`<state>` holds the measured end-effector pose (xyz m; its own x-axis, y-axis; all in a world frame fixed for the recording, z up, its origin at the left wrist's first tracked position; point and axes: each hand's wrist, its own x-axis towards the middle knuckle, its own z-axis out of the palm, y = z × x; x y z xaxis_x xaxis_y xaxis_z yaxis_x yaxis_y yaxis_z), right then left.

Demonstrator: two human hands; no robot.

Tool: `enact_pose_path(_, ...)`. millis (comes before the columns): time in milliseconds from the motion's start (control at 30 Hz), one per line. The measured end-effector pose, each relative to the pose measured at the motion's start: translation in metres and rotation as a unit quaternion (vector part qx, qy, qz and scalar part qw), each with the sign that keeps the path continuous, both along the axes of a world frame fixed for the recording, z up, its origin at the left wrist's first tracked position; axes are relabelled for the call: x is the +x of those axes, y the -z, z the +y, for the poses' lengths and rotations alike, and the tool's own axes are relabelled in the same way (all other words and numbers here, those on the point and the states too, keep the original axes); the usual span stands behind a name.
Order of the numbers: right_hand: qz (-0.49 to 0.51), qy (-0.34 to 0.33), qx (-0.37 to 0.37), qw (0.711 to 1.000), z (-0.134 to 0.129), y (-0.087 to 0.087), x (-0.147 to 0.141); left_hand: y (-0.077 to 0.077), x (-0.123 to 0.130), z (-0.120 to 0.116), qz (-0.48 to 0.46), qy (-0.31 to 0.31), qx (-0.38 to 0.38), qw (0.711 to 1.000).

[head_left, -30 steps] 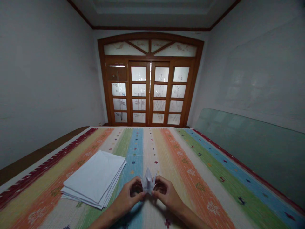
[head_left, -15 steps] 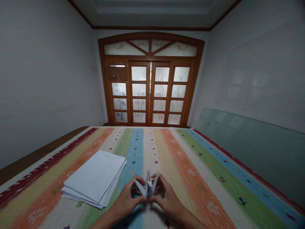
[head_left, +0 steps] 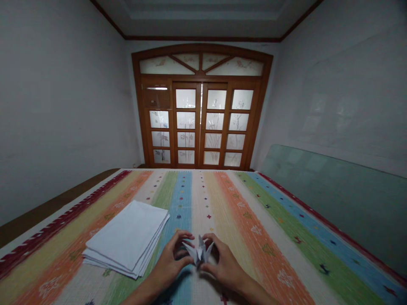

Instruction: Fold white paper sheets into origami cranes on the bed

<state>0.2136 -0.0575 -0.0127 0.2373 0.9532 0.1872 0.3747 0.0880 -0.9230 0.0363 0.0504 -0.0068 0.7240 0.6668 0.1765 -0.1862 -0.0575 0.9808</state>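
Pinching folded paper (head_left: 200,254) with left hand (head_left: 171,259) and right hand (head_left: 226,263), far from the table (head_left: 182,192) back edge; likely shaping points, next needing gentle pulls.

Shows no readable text, label, brand, number or sign.
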Motion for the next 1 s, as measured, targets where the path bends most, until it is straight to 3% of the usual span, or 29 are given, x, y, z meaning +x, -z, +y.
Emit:
enact_pose_path(267, -0.037, 0.004, 0.052, 0.998, 0.001, -0.002, 0.003, -0.003, -0.002, 0.004, 0.005, -0.052, 0.029, 0.998)
enact_pose_path(467, -0.064, 0.065, 0.058, 0.994, 0.009, 0.000, 0.023, -0.018, -0.014, 0.027, 0.093, -0.139, 0.150, 0.974)
enact_pose_path(500, -0.065, 0.084, 0.061, 0.992, 0.011, 0.001, 0.028, -0.022, -0.018, 0.034, 0.128, -0.159, 0.173, 0.964)
enact_pose_path(567, -0.063, 0.125, 0.069, 0.988, 0.014, 0.002, 0.041, -0.031, -0.027, 0.049, 0.239, -0.203, 0.272, 0.910)
enact_pose_path(700, -0.054, 0.200, 0.084, 0.975, 0.019, 0.004, 0.069, -0.043, -0.047, 0.077, 0.325, -0.258, 0.316, 0.853)
enact_pose_path(833, -0.062, 0.262, 0.073, 0.960, 0.021, 0.008, 0.097, -0.041, -0.056, 0.089, 0.401, -0.278, 0.343, 0.803)
enact_pose_path(1000, -0.080, 0.303, 0.065, 0.947, 0.021, 0.010, 0.121, -0.033, -0.055, 0.087, 0.450, -0.270, 0.372, 0.766)
